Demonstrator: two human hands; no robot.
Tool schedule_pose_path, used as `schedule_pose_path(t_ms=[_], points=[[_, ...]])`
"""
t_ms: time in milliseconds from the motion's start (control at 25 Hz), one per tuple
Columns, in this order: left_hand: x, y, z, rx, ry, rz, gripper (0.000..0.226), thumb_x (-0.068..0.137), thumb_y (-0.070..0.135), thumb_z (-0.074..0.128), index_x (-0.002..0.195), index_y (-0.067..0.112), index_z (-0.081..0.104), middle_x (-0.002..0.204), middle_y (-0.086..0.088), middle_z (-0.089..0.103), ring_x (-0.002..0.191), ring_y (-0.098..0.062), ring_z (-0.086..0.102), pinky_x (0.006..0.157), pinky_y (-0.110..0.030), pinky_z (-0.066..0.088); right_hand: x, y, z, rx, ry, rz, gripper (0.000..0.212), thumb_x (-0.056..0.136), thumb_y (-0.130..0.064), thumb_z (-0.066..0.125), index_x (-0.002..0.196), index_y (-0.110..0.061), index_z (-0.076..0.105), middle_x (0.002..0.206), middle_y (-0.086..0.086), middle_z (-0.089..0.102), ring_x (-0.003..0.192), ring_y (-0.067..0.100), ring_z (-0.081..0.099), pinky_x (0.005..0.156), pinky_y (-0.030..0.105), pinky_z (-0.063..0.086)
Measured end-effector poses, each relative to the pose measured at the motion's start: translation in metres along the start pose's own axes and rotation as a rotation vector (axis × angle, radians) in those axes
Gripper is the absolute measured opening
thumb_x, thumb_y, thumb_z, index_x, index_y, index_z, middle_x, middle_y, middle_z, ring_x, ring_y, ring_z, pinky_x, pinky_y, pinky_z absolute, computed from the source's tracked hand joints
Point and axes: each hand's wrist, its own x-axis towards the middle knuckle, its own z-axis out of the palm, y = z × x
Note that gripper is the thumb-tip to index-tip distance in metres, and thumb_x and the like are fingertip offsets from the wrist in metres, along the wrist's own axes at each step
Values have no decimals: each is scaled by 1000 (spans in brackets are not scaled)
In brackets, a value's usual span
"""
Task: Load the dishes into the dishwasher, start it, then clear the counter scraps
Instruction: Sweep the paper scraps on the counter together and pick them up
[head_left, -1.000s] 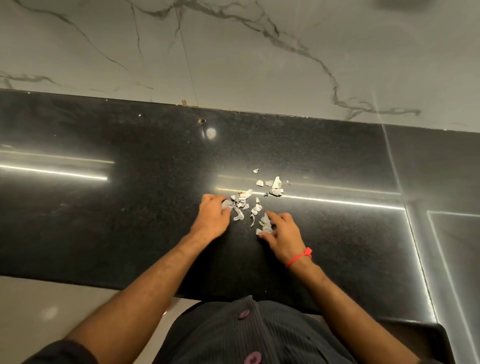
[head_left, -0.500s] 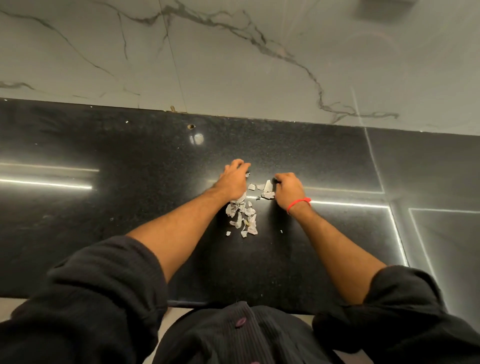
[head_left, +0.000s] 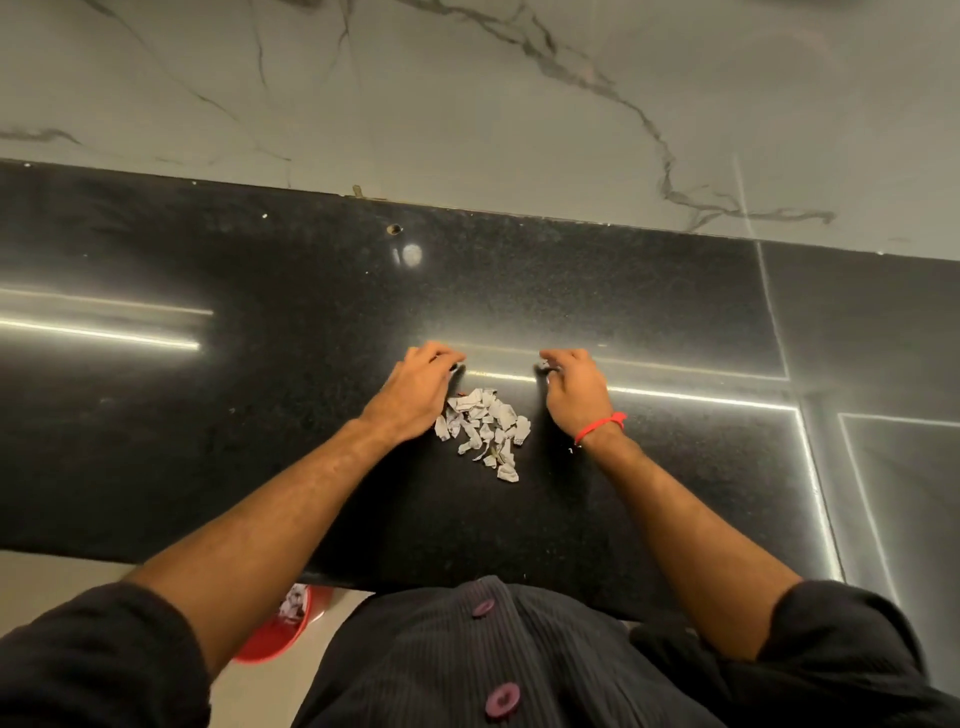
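A small heap of grey-white paper scraps (head_left: 485, 428) lies on the black stone counter (head_left: 208, 415), in the middle and a little toward the front edge. My left hand (head_left: 415, 395) rests on the counter against the heap's left side, fingers bent inward and holding nothing. My right hand (head_left: 576, 389), with a red thread at the wrist, is cupped just right of the heap with a gap between them. One tiny scrap (head_left: 543, 365) lies at its fingertips. Both hands' fingertips reach past the heap's far side.
A marbled wall (head_left: 467, 104) rises right behind the counter. Below the counter's front edge a red bin (head_left: 280, 631) stands on the floor by my left elbow, with scraps inside. A small hole (head_left: 395, 229) sits near the counter's back edge.
The scattered scraps have been raked into one tight heap nearer the front edge. My hands came back from the far side and now sit apart, flanking the heap.
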Motion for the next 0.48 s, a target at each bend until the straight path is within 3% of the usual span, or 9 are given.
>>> schedule_pose_path(t_ms=[160, 240, 360, 480], points=[[-10, 13, 12, 35, -92, 6, 37, 107, 20, 41, 141, 19, 56, 140, 0, 46, 124, -20, 40, 110, -39, 35, -7, -13, 27, -180, -152, -269, 33, 92, -4, 52, 123, -5, 65, 124, 18, 54, 113, 37, 49, 100, 40, 38], [-19, 18, 15, -54, -131, 24, 36, 107, 18, 41, 138, 18, 58, 136, 1, 49, 125, -16, 41, 113, -38, 36, -17, -17, 29, -154, -300, -394, 37, 91, 0, 53, 125, -5, 65, 123, 18, 57, 113, 34, 51, 100, 35, 38], [-38, 5, 12, -92, -30, -35, 38, 106, 20, 44, 141, 18, 56, 139, 2, 47, 126, -15, 41, 114, -38, 36, -18, -11, 0, -48, -281, -313, 36, 89, 5, 51, 120, -4, 67, 114, 17, 64, 108, 28, 58, 98, 27, 40], [-62, -19, 8, -112, 19, -221, 43, 104, 25, 50, 146, 17, 50, 139, 1, 42, 123, -18, 48, 112, -40, 41, -26, 28, -36, -131, -223, -90, 39, 89, -11, 66, 127, -8, 58, 120, 18, 57, 109, 28, 57, 99, 27, 38]])
